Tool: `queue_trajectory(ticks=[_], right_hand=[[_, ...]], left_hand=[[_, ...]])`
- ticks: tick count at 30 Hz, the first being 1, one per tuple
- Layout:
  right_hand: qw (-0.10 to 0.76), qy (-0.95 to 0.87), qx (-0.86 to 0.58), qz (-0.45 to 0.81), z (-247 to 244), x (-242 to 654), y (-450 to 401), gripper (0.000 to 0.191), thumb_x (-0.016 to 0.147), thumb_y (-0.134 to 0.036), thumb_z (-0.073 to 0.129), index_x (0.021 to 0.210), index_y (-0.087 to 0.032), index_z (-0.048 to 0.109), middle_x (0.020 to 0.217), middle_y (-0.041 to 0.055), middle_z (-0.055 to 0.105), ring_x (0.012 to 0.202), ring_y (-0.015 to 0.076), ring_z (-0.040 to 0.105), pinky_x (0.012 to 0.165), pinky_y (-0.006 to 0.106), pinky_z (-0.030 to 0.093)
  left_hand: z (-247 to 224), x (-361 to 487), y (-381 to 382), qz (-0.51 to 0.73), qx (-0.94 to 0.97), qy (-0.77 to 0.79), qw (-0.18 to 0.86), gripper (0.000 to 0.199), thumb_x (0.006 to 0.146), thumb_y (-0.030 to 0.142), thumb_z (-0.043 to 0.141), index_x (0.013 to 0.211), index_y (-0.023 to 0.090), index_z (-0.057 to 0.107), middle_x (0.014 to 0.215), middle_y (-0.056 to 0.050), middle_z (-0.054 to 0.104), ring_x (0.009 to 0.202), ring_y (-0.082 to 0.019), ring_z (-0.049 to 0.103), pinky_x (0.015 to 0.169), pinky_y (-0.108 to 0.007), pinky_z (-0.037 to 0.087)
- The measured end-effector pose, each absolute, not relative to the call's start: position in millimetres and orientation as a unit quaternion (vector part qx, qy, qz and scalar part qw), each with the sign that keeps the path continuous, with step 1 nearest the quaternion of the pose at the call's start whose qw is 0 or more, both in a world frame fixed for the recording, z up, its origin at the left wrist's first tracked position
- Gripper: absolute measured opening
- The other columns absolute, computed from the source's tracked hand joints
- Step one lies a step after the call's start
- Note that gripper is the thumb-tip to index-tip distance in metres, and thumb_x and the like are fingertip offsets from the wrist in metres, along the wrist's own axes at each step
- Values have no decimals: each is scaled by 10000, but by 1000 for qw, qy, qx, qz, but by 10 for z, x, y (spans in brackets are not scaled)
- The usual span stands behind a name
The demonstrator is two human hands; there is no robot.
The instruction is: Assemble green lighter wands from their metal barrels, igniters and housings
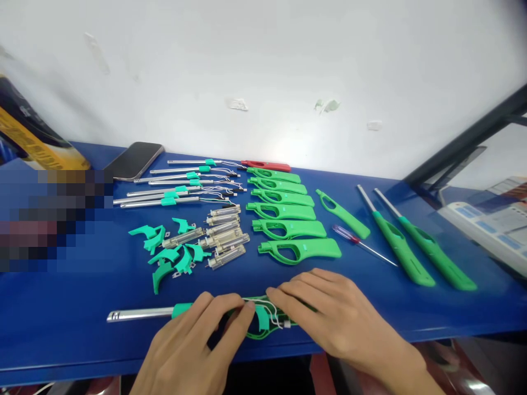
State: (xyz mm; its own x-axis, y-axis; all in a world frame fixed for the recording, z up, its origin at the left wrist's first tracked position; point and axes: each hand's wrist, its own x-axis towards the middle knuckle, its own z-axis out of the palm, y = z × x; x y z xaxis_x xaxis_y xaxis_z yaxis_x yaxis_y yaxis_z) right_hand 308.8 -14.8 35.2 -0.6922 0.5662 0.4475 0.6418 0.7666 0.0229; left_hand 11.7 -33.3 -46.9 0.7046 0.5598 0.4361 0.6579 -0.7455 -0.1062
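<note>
Blue surface (86,291) against a white wall (284,66) with small scuffed patches. At 6 o'clock, near the front edge: open lighter (181,310), barrel toward 9 o'clock, teal trigger (262,318) and white wires (273,315) exposed inside the green handle. Left hand (185,343) over its middle, fingers grasping the handle beside the trigger. Right hand (343,315) over the handle's far end, fingers bent and in contact; firmness of hold not visible.

Progress, as judged from the layout: two apparently complete lighters (401,244), closed and barrelled, between 3 and 4 o'clock; one partway, beneath the hands, wiring uncovered and casing not yet closed. Parts not yet joined: metal barrels with wires (173,194) at 9 o'clock; loose teal triggers (162,272) at 8 o'clock; clear fuel cartridges (227,257) between 7 and 8 o'clock; column of green handle shells (302,250) near the centre, topped by a red shell (267,165) at 12 o'clock.

Also present: separate green shell (349,218) at 3 o'clock; screwdriver (364,245) just beside it, between the shell column and the complete lighters; phone (138,160) and yellow-and-black package (45,148) toward 10 o'clock. Chief obstruction to view: both hands, across much of the open handle. Likely hindrance: slack wires near the casing edge, with some risk of pinching.
</note>
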Motion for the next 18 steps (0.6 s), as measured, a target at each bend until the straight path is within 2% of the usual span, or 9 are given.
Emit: queue_trajectory(ticks=[4, 9, 13, 15, 18], right_hand=[[234, -903, -351, -80, 313, 3065, -138, 320, 1227, -142, 476, 1194, -164, 793, 911, -16, 844, 726, 153, 759, 661, 354, 540], [282, -866, -408, -65, 303, 3126, -263, 199, 1219, -287, 608, 1315, -197, 757, 1108, 3, 886, 875, 161, 832, 792, 348, 605], [321, -848, -422, 13, 294, 3180, -445, 207, 1192, -422, 676, 1192, -245, 784, 1066, -19, 882, 893, 127, 832, 834, 292, 627], [329, -843, -424, 30, 255, 3167, -501, 207, 1197, -388, 663, 1124, -247, 796, 1031, -26, 876, 852, 126, 819, 798, 291, 629], [342, -839, -423, 31, 188, 3128, -522, 239, 1217, -263, 597, 1108, -236, 808, 1018, -25, 875, 822, 123, 802, 768, 284, 632]], left_hand=[[-456, 112, -337, -210, -910, -332, 135, 661, 1024, 17, 468, 1558, 325, 708, 1324, -25, 837, 1104, -205, 822, 957, -325, 670], [-395, 123, -365, -213, -909, -335, 131, 607, 1046, 57, 474, 1531, 322, 725, 1305, -19, 848, 1072, -221, 843, 912, -341, 677], [-281, 226, -412, -242, -897, -356, 97, 469, 1120, 119, 490, 1461, 296, 759, 1353, -14, 843, 1166, -212, 833, 1013, -342, 645], [-248, 280, -425, -257, -888, -369, 100, 366, 1191, 217, 487, 1398, 279, 784, 1327, -14, 845, 1142, -206, 831, 1023, -349, 625], [-268, 302, -419, -252, -887, -367, 121, 363, 1238, 301, 465, 1398, 287, 790, 1304, 0, 849, 1081, -198, 832, 1023, -367, 615]])
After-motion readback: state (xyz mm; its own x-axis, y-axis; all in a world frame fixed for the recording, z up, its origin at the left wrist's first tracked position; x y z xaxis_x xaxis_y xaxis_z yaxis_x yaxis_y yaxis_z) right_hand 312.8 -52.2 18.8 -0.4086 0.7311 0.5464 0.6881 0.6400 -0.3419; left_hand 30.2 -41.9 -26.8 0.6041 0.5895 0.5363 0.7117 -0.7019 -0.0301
